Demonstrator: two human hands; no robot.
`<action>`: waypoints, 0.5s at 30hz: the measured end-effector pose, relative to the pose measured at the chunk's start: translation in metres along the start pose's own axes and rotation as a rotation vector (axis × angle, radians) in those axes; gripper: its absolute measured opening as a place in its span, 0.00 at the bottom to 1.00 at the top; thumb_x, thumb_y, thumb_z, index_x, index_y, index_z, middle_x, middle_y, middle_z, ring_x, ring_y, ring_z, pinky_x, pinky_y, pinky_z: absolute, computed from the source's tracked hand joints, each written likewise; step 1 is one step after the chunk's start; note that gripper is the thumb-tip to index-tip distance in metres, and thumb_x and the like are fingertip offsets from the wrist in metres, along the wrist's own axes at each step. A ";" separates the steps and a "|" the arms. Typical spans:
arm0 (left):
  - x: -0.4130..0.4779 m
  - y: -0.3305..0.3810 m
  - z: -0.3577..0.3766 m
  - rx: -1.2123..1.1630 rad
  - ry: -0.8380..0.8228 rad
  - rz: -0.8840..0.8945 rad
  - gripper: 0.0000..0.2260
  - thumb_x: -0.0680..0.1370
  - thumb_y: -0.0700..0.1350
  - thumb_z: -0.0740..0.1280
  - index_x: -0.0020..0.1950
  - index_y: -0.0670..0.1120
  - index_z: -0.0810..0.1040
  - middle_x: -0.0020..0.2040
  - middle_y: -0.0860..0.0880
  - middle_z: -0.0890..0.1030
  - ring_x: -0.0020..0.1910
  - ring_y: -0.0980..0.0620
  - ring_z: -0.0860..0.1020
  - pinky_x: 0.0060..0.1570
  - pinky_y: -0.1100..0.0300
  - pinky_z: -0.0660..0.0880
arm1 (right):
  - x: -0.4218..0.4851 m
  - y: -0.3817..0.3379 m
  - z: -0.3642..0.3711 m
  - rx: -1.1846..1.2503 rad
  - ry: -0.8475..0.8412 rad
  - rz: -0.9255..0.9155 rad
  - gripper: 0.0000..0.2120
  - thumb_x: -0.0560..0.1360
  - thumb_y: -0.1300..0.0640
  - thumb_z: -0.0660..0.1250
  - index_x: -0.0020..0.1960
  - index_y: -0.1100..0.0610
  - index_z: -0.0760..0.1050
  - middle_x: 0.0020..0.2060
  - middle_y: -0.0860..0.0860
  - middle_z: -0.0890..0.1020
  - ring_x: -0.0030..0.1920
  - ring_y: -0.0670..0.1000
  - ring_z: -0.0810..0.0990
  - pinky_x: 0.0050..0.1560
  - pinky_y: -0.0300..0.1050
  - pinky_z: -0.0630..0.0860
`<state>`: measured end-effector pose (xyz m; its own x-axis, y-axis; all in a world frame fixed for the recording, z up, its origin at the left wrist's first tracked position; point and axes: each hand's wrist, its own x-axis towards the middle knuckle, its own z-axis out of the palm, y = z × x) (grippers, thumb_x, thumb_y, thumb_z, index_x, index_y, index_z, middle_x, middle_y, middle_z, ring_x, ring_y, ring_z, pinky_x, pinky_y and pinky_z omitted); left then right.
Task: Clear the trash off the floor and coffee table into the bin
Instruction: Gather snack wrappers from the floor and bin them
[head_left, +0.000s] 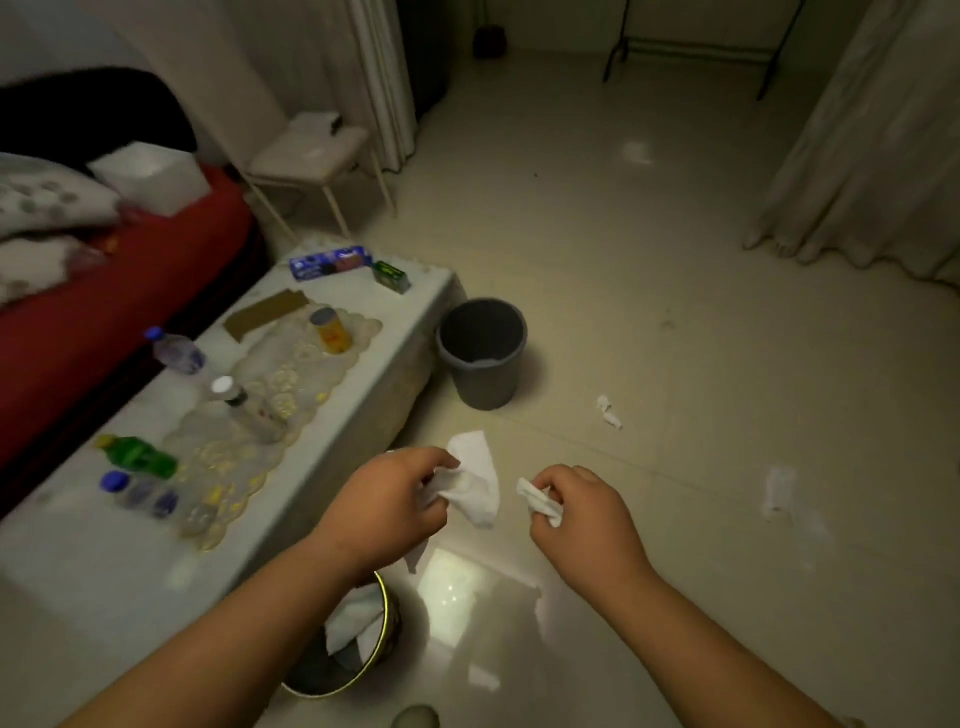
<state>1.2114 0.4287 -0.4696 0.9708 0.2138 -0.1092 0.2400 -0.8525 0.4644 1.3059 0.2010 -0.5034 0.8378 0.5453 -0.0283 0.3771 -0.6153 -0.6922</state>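
While both arms reach forward over the tiled floor (649, 291), each hand has paper in it. Left hand (387, 501) pinches a large crumpled white tissue (475, 480) between thumb and fingers, tissue sticking up and to the right of the knuckles. Right hand (579, 512) is closed around a smaller wadded tissue (540, 500), which pokes out on its left side. Hands near each other, not touching.

Beyond the left hand, a grey plastic bin (483, 353) stands upright on the floor, just beside the end of the white coffee table (332, 426). Under the left forearm, closer to the person, a round gold-rimmed basket (358, 644) with white paper inside.

Loose trash on the floor: a small tissue scrap (608, 411) ahead and right of the right hand, a flat white paper piece (779, 491) well to its right.

On the table, left of the left hand: a green bottle (140, 456) lying down, a blue-capped clear bottle (140, 491) lying beside it, a white-capped clear bottle (244, 402), a blue-capped water bottle (176, 351), a yellow can (331, 330), a brown cardboard piece (265, 313), a blue cookie pack (330, 262) and a small green box (392, 275) at the far end.
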 end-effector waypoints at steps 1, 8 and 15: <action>-0.017 0.001 -0.020 -0.011 0.025 -0.030 0.19 0.71 0.51 0.68 0.62 0.59 0.77 0.48 0.61 0.77 0.45 0.59 0.75 0.46 0.61 0.73 | -0.003 -0.020 -0.008 0.007 -0.012 -0.021 0.10 0.70 0.59 0.70 0.44 0.45 0.74 0.40 0.42 0.75 0.40 0.43 0.75 0.37 0.31 0.67; -0.113 -0.041 -0.079 -0.071 0.114 -0.232 0.18 0.72 0.48 0.71 0.61 0.59 0.78 0.47 0.61 0.77 0.43 0.63 0.75 0.44 0.70 0.69 | -0.023 -0.114 0.010 -0.016 -0.080 -0.123 0.10 0.68 0.60 0.68 0.44 0.46 0.75 0.40 0.42 0.75 0.42 0.46 0.74 0.40 0.37 0.71; -0.142 -0.142 -0.051 -0.125 0.069 -0.366 0.19 0.72 0.49 0.71 0.63 0.58 0.78 0.50 0.59 0.77 0.44 0.59 0.76 0.45 0.67 0.70 | -0.018 -0.146 0.126 -0.037 -0.168 -0.114 0.09 0.67 0.60 0.69 0.45 0.49 0.77 0.39 0.44 0.76 0.41 0.47 0.75 0.40 0.40 0.70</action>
<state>1.0394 0.5434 -0.4752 0.8175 0.5281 -0.2300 0.5634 -0.6502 0.5097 1.1854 0.3528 -0.4928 0.7122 0.6982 -0.0729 0.4827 -0.5624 -0.6713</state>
